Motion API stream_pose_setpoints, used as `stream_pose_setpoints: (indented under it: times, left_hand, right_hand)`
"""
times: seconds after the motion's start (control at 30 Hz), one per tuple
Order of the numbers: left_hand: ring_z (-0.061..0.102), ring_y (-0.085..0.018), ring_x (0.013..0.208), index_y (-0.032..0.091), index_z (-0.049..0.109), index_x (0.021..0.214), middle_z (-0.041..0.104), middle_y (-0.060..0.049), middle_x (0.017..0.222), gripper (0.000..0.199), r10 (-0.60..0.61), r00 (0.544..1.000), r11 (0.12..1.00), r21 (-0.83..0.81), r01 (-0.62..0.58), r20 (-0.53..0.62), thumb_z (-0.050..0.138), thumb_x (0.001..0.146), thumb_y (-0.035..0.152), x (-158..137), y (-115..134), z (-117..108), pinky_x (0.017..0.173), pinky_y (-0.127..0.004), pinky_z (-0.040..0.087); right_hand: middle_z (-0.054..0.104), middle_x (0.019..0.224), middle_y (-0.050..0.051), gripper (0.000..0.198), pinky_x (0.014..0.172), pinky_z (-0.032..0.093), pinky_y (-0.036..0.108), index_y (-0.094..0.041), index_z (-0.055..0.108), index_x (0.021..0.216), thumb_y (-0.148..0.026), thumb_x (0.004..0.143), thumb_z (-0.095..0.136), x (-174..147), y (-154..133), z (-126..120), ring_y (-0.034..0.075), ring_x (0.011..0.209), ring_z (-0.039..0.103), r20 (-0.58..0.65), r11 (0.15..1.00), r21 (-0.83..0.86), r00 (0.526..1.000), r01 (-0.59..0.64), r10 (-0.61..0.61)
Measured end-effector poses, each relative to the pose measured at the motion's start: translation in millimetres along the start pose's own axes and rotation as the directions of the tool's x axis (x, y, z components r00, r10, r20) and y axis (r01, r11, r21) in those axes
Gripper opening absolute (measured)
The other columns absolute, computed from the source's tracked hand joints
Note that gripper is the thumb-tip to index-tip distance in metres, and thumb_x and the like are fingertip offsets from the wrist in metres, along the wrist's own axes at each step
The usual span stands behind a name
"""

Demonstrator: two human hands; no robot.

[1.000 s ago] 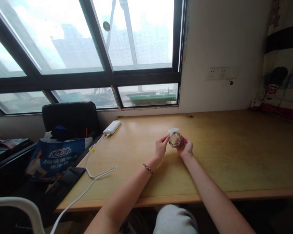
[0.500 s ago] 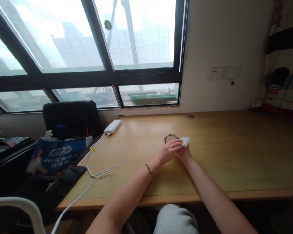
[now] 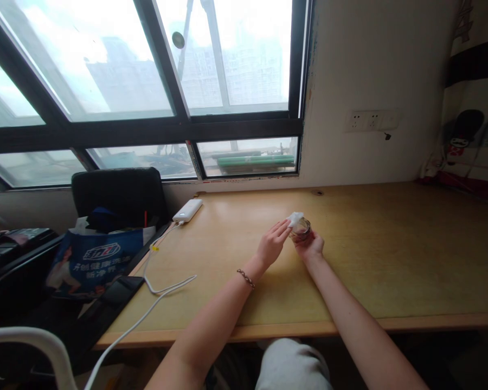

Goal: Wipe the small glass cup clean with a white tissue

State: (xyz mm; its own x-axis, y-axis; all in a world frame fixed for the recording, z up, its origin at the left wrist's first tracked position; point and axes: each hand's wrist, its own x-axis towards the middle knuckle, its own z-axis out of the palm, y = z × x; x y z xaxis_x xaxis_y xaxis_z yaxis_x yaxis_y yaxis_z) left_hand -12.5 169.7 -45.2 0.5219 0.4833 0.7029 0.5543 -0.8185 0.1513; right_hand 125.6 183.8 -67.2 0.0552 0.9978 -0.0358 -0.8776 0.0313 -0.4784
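Observation:
My right hand (image 3: pixel 312 248) is closed around a small, brownish glass cup (image 3: pixel 301 228), tilted so that its round rim shows. My left hand (image 3: pixel 273 242) holds a crumpled white tissue (image 3: pixel 295 219) at its fingertips. The tissue touches the cup's rim on the left side. Both hands are above the middle of the wooden table (image 3: pixel 382 260). The cup's lower part is hidden by the right palm and fingers.
A white power bank (image 3: pixel 188 210) lies at the table's left edge, its white cable (image 3: pixel 148 271) trailing over the side. To the left, a blue shopping bag (image 3: pixel 93 262) sits by a black chair (image 3: pixel 120 192). Wall sockets (image 3: pixel 372 121) are at the back right.
The cup has turned and shifted right, so it now shows beside the right palm. The left hand and tissue have moved from its right side to its upper left.

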Motion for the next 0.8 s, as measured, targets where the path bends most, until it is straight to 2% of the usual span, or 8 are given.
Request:
stream_pose_setpoints:
  times: [0.1, 0.17, 0.3, 0.4, 0.5, 0.63, 0.7, 0.8]
  left_hand:
    - [0.038, -0.018, 0.119, 0.017, 0.042, 0.122, 0.045, -0.010, 0.126, 0.048, -0.119, 0.993, 0.992, 0.039, 0.119, -0.021, 0.030, 0.078, 0.000, -2, -2, 5, 0.098, -0.037, 0.036]
    - [0.042, -0.018, 0.116, 0.017, 0.038, 0.125, 0.043, -0.011, 0.127, 0.054, -0.202, 0.979, 0.979, 0.006, 0.202, -0.034, 0.030, 0.076, -0.002, -3, -2, 8, 0.096, -0.035, 0.039]
    - [0.047, -0.017, 0.111, 0.017, 0.039, 0.124, 0.048, -0.009, 0.123, 0.055, -0.278, 0.960, 0.948, -0.170, 0.267, -0.040, 0.030, 0.074, -0.003, -2, -2, 11, 0.094, -0.033, 0.040]
    - [0.049, -0.017, 0.108, 0.018, 0.046, 0.118, 0.053, -0.008, 0.117, 0.051, -0.308, 0.949, 0.913, -0.300, 0.276, -0.064, 0.033, 0.073, -0.002, -1, -4, 10, 0.093, -0.033, 0.041]
    - [0.050, -0.016, 0.107, 0.018, 0.051, 0.114, 0.054, -0.007, 0.115, 0.052, -0.308, 0.948, 0.883, -0.397, 0.251, -0.086, 0.032, 0.071, -0.004, 0, -7, 11, 0.093, -0.034, 0.041]
    - [0.052, -0.015, 0.104, 0.019, 0.054, 0.110, 0.056, -0.005, 0.113, 0.055, -0.297, 0.949, 0.854, -0.474, 0.214, -0.108, 0.029, 0.068, -0.007, 1, -10, 11, 0.090, -0.033, 0.043]
    - [0.052, -0.015, 0.103, 0.020, 0.054, 0.110, 0.055, -0.005, 0.113, 0.055, -0.264, 0.959, 0.869, -0.457, 0.190, -0.102, 0.029, 0.069, -0.007, 2, -8, 8, 0.089, -0.032, 0.044]
    - [0.047, -0.016, 0.110, 0.022, 0.050, 0.115, 0.050, -0.006, 0.121, 0.056, -0.153, 0.986, 0.932, -0.342, 0.123, -0.063, 0.031, 0.071, -0.006, 4, -2, 1, 0.091, -0.034, 0.042]
  right_hand:
    - [0.065, 0.076, 0.006, 0.025, 0.064, 0.047, 0.037, -0.017, 0.061, 0.076, -0.022, 0.067, 0.038, -4, 1, 5, 0.020, 0.074, 0.060, -0.003, 1.000, 0.000, 1.000, -0.031, 0.031]
    - [0.064, 0.069, 0.005, 0.023, 0.061, 0.047, 0.036, -0.017, 0.060, 0.074, -0.021, 0.069, 0.038, -4, 1, 7, 0.019, 0.068, 0.059, -0.018, 1.000, -0.014, 0.999, -0.027, 0.027]
    - [0.056, 0.053, 0.002, 0.018, 0.048, 0.043, 0.028, -0.018, 0.054, 0.063, -0.021, 0.071, 0.038, -6, -1, 8, 0.014, 0.049, 0.052, -0.022, 0.998, -0.050, 0.999, -0.027, 0.026]
    - [0.044, 0.043, -0.002, 0.018, 0.038, 0.035, 0.023, -0.018, 0.046, 0.054, -0.021, 0.071, 0.039, -8, -2, 9, 0.010, 0.038, 0.040, 0.030, 0.994, -0.065, 0.996, -0.087, 0.089]
    - [0.038, 0.041, -0.003, 0.020, 0.034, 0.028, 0.021, -0.018, 0.041, 0.051, -0.023, 0.070, 0.040, -9, -3, 11, 0.008, 0.034, 0.033, 0.070, 0.982, -0.087, 0.982, -0.168, 0.174]
    - [0.040, 0.041, -0.003, 0.020, 0.033, 0.028, 0.020, -0.017, 0.042, 0.051, -0.023, 0.071, 0.041, -8, -3, 13, 0.008, 0.034, 0.035, -0.011, 0.977, -0.095, 0.982, -0.191, 0.191]
    - [0.043, 0.041, -0.002, 0.019, 0.033, 0.029, 0.020, -0.016, 0.045, 0.053, -0.022, 0.071, 0.041, -7, -2, 13, 0.008, 0.034, 0.037, -0.050, 0.977, -0.092, 0.981, -0.191, 0.187]
    - [0.046, 0.041, -0.001, 0.017, 0.034, 0.032, 0.020, -0.015, 0.049, 0.056, -0.021, 0.070, 0.041, -6, 1, 12, 0.009, 0.035, 0.040, -0.049, 0.971, -0.093, 0.975, -0.221, 0.217]
